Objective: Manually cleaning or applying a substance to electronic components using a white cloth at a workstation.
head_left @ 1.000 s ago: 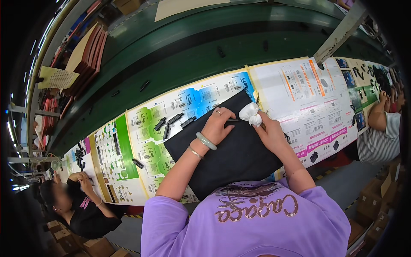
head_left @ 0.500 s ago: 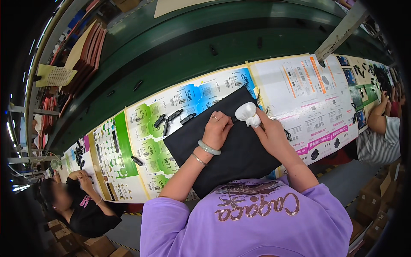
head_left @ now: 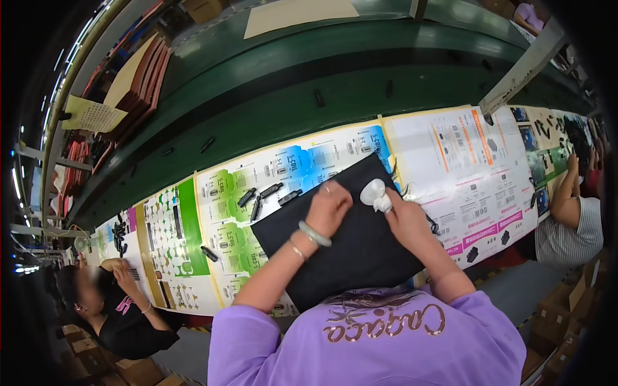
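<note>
A black cloth [head_left: 351, 257] lies over the printed sheets right in front of me. My right hand [head_left: 408, 222] pinches a white cloth pad [head_left: 373, 193], gathered into a round ball with a twisted tail, just above the cloth's right part. To its left, my left hand [head_left: 329, 207] is curled closed over the cloth. Whatever its fingers hold, if anything, is hidden and slightly blurred. The two hands are apart. Beyond the cloth's far left edge lie several small black elongated parts [head_left: 268, 190].
Printed sheets [head_left: 444, 161] cover the bench. Behind runs a green conveyor belt [head_left: 257, 109] carrying scattered black parts. A pale metal post [head_left: 521, 77] rises at the right. Co-workers sit left [head_left: 122, 309] and right [head_left: 570, 225]. One black part [head_left: 208, 254] lies at the left.
The left hand's fingers have curled in, and its grip has shifted slightly. The white pad has turned a little in the right hand. The whole view has tilted slightly.
</note>
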Motion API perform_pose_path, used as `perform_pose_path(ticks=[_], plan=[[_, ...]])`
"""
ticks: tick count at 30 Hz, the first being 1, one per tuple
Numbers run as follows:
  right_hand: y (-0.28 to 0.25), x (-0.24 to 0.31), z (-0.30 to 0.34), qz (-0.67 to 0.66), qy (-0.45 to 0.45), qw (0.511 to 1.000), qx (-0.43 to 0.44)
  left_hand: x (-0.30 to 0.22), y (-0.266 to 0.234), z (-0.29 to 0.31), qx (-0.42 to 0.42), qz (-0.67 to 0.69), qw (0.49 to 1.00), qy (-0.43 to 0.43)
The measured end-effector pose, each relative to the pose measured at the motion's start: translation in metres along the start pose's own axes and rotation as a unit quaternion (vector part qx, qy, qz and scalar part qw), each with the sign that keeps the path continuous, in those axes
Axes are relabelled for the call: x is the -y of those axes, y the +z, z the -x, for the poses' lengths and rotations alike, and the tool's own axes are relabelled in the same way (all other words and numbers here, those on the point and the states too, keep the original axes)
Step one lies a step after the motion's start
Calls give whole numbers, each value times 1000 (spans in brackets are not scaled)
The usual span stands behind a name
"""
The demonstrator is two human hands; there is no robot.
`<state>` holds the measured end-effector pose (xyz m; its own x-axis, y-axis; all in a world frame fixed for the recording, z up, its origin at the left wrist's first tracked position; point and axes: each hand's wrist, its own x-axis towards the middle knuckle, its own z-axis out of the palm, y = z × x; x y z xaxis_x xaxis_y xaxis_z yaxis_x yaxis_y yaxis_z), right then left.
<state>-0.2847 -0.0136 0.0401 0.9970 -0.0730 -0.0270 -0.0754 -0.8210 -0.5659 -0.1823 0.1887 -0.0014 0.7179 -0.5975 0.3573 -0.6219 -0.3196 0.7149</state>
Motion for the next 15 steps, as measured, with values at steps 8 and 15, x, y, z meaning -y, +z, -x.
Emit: perform_pose_path(ticks=[8,15], plan=[[5,3,-6,-22,34,999,26,149,-104,-121,-177,-304,933,-73],[13,4,-5,1,29,1000,10,142,-41,-186,-99,-239,954,-150]])
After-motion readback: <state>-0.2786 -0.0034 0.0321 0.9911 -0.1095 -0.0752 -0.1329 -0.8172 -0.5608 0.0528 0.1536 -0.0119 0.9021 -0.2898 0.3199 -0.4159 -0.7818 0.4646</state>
